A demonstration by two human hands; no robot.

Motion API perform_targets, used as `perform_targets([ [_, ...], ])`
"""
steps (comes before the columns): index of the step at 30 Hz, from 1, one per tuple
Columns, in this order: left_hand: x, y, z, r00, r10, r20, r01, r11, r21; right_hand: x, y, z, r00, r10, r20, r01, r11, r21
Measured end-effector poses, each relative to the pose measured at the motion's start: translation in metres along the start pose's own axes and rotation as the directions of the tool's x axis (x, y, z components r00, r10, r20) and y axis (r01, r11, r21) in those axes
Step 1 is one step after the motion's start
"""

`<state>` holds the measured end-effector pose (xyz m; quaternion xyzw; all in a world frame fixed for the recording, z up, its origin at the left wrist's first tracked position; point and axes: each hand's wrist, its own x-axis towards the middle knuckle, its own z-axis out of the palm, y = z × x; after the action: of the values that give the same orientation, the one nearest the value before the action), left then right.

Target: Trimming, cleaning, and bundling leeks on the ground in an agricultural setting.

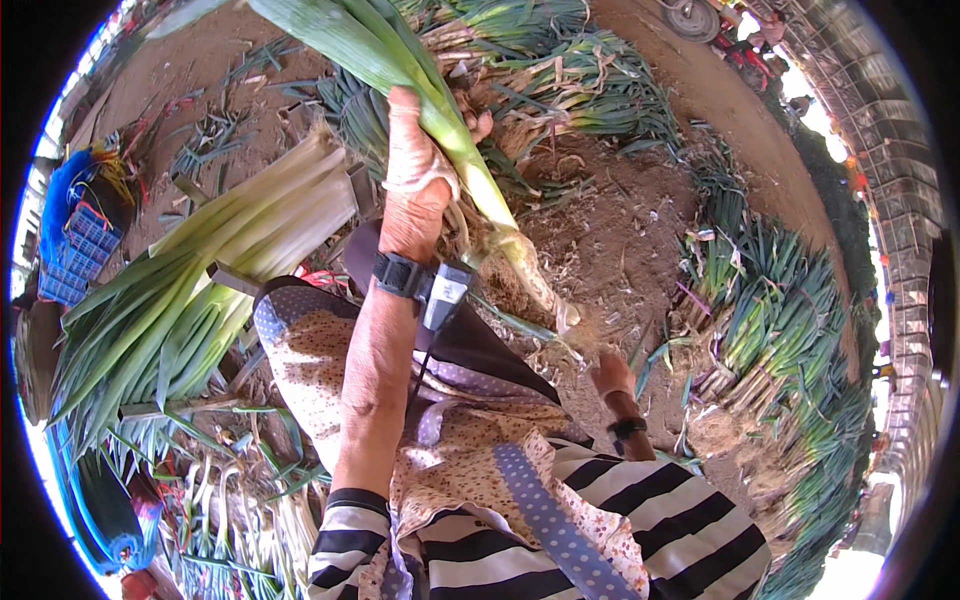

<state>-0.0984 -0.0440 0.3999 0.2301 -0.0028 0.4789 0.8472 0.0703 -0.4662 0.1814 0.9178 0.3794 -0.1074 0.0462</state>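
Note:
My left hand (pixel 415 145) is closed around a thick leek (pixel 480 185), gripping it where the pale stalk turns into broad green leaves. The leek slants across the view, leaves toward the top and root end toward the lower right. A pale cloth band wraps the hand near the wrist. Just beyond the root end is my right hand (pixel 612 375), low over the soil; its fingers are blurred, and whether it touches the leek cannot be made out. To the left, a pile of leeks (pixel 255 215) rests between metal uprights, white ends toward the top right.
Bundles of leeks (pixel 620 85) lie at the far side, and a long row of bundles (pixel 780 310) runs down the right. More leeks (pixel 240 510) sit at lower left. Blue plastic strands (pixel 62 200) and a blue crate (pixel 90 240) stand far left. A wheel (pixel 692 18) shows at the top.

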Motion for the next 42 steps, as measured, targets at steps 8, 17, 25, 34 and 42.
perform_targets([
  [8,0.017,-0.038,-0.030,0.992,-0.123,0.020,0.125,0.983,-0.133,0.063,-0.009,-0.122,0.938,0.127,-0.324,0.058,0.861,0.505],
  [17,0.017,-0.077,-0.055,0.971,-0.194,-0.139,0.195,0.981,-0.008,0.166,-0.247,-0.248,0.189,-0.636,-0.748,0.952,0.305,-0.019],
  [25,0.014,-0.059,-0.059,0.987,-0.039,-0.155,0.068,0.979,0.191,0.084,-0.147,-0.085,0.459,-0.792,-0.402,0.887,0.432,0.163],
  [34,0.011,-0.054,-0.059,0.994,-0.099,-0.044,0.106,0.976,0.188,0.096,-0.178,-0.202,0.778,-0.317,-0.542,0.620,0.525,0.583],
  [42,0.017,-0.074,-0.046,0.993,0.004,-0.119,0.037,0.940,0.340,0.155,-0.224,-0.175,0.832,-0.327,-0.448,0.546,0.623,0.560],
])
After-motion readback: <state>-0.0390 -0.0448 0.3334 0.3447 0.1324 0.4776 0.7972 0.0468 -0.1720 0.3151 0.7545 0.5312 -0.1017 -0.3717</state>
